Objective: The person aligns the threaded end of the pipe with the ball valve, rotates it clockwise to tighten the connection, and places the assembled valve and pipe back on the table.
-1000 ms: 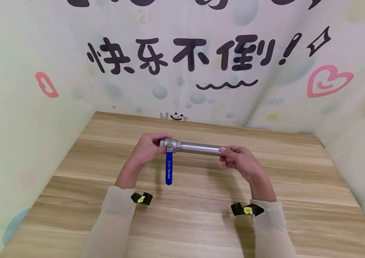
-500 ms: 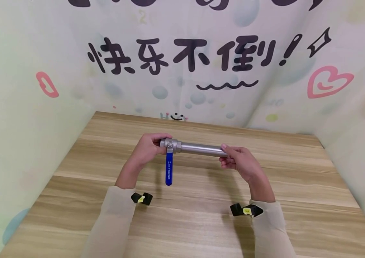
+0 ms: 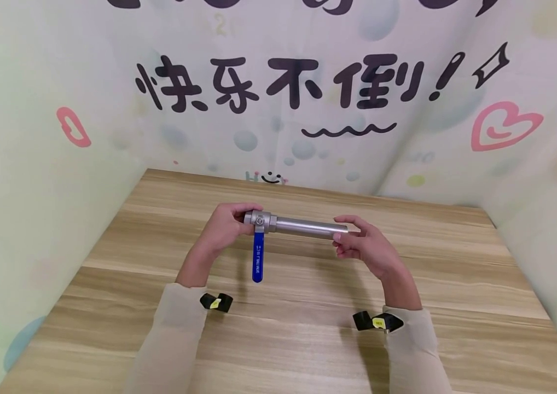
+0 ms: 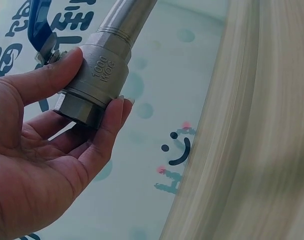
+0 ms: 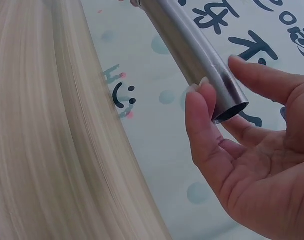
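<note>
A steel ball valve (image 3: pixel 260 220) with a blue lever handle (image 3: pixel 257 257) is joined to a straight metal pipe (image 3: pixel 308 227). Both are held above the table, the pipe pointing right and the lever toward the person. My left hand (image 3: pixel 224 225) grips the valve's hexagonal end, its thumb on the body in the left wrist view, where "1000 WOG" marks the valve body (image 4: pixel 99 70). At the pipe's free end, my right hand (image 3: pixel 372 246) has its thumb and fingers on either side of the tube. The right wrist view shows the pipe's open end (image 5: pixel 230 112) between them.
Beneath the hands lies a wood-grain table (image 3: pixel 278 328). Behind it and at both sides hang pale printed cloth walls (image 3: pixel 259 148) with black lettering. A black wrist camera mount (image 3: pixel 216 302) sits on the left sleeve, another mount (image 3: pixel 377 321) on the right.
The right thumb has slid from the pipe's top to its near side, and a finger now stretches over the far side. The left hand and valve have stayed almost still.
</note>
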{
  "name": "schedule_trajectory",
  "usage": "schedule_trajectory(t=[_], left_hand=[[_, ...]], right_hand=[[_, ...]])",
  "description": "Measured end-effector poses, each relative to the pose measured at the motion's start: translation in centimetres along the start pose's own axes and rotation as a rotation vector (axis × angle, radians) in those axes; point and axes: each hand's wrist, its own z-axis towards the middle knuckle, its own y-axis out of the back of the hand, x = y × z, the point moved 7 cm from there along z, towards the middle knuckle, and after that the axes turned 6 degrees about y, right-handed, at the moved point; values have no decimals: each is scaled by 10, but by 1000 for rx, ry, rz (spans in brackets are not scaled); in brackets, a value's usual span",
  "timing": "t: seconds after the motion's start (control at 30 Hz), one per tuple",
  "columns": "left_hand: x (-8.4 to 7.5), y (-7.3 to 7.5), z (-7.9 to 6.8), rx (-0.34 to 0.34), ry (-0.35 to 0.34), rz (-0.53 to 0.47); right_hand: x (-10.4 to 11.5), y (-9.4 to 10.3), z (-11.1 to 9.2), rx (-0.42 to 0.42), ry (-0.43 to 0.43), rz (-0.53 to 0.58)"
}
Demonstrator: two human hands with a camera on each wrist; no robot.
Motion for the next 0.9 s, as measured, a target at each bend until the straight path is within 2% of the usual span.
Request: schedule_trajectory(t=[0.23,0.9], left_hand=[[1,0,1,-2,-3,-1],[-2,-2,0,5,-7,-19]], right_hand=[[1,-1,-1,33,28,-81],[3,1,-1,6,11,-18]])
